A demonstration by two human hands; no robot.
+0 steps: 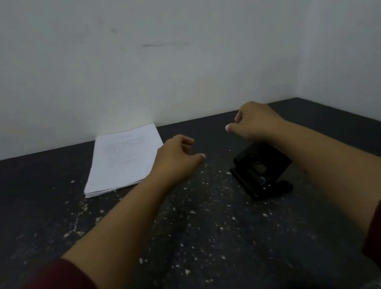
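Both my arms reach forward over a dark table (29, 196). My left hand (176, 156) hovers just right of a stack of white paper (124, 159), fingers loosely curled, holding nothing. My right hand (253, 121) floats above the far middle of the table, fingers also loosely curled and empty. A black hole punch (262, 170) sits on the table below and in front of my right hand, partly hidden by my right forearm. Neither hand touches the paper or the punch.
The table is speckled with small white paper bits (201, 243). A plain white wall (168, 47) stands right behind the table, and another wall closes the right side. The paper stack lies against the back wall.
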